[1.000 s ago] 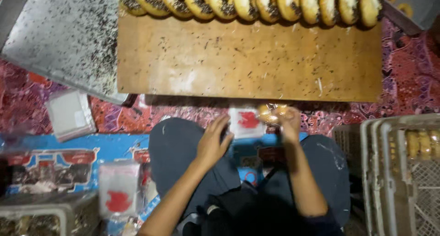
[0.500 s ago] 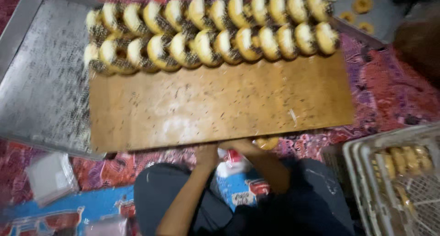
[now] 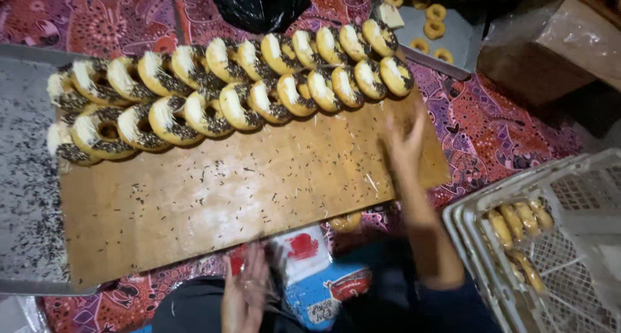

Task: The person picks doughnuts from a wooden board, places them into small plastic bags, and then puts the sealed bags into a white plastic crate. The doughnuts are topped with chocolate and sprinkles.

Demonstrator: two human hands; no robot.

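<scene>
Golden doughnuts flecked dark brown and white, tan board, red-purple patterned cloth.

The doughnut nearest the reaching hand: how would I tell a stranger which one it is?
Start at the big wooden board with two slanting rows of doughnuts iced white and speckled with dark sprinkles. Follow the lower row to its far right end, just above the person's right hand. That end doughnut has no neighbour on its right, only bare board.
</scene>
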